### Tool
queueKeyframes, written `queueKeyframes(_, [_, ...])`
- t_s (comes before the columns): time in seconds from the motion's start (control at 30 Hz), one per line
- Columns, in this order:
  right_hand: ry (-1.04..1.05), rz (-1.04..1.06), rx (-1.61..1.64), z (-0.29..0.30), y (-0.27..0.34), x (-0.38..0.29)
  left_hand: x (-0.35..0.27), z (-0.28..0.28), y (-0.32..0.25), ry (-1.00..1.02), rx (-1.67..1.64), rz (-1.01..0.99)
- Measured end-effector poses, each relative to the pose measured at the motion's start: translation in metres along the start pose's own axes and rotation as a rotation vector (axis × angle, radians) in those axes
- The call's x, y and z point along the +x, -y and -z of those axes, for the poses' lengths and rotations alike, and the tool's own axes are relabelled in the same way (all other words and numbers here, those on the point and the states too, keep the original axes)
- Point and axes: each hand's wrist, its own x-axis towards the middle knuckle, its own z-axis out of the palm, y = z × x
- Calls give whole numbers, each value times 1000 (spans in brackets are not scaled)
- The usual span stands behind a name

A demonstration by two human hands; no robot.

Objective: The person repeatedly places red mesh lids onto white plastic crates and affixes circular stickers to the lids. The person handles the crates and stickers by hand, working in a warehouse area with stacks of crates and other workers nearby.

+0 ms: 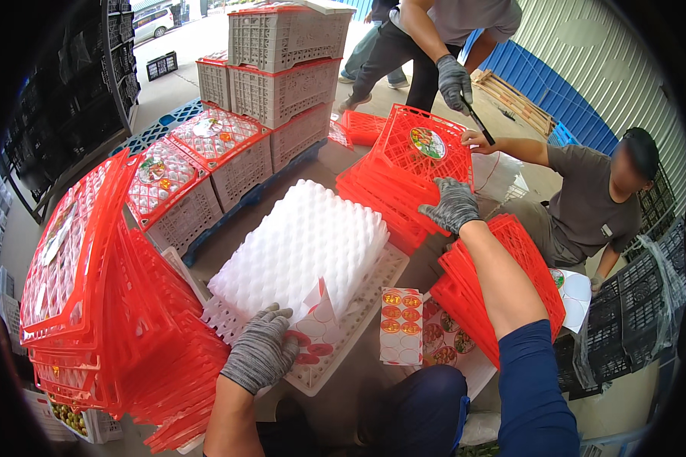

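My left hand [261,349], in a grey knit glove, rests by the near corner of a stack of white foam trays [303,245], next to a sheet with red round stickers [314,334]. The foam lies on a white plastic crate lid [343,348]. My right hand [454,204], gloved alike, reaches over to a stack of red plastic lattice lids [377,194], its fingers at their near edge; whether it grips one is unclear. The top red lid [426,145] is tilted up and bears a round picture label. A seated co-worker's bare hand [478,141] touches its right edge.
Grey crates [286,85] with red lids stand stacked ahead. More red lids lean at left [143,320] and lie under my right forearm [491,274]. A gold-and-red sticker sheet [401,325] lies near my knee. A standing co-worker's gloved hand [454,83] holds a dark bar-shaped tool [479,123].
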Motion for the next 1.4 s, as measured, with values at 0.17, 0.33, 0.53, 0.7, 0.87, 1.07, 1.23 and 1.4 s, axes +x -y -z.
queueKeyframes(0.17, [35, 3, 17, -17, -4, 4, 2, 1, -1, 18, -21, 25])
queueKeyframes(0.33, [-40, 67, 35, -12, -14, 1, 4, -2, -1, -42, 27, -22])
queueKeyframes(0.53, [-211, 178, 74, 15, 1, -25, 8, 4, -16, -15, 57, -23])
queueKeyframes(0.7, [-393, 390, 153, 57, 39, -89, -1, 24, -48, 14, -155, -43])
queueKeyframes(0.87, [-425, 673, 323, 85, 112, -199, -15, 22, -72, 520, -423, 40])
queueKeyframes(1.07, [-368, 786, 538, 76, 202, -282, -17, -69, -84, 668, 22, -286])
queueKeyframes(1.23, [-243, 714, 592, 55, 247, -287, -36, -111, -83, 663, 155, -193])
queueKeyframes(1.4, [-105, 689, 542, 29, 264, -260, -31, -131, -68, 805, 110, -199])
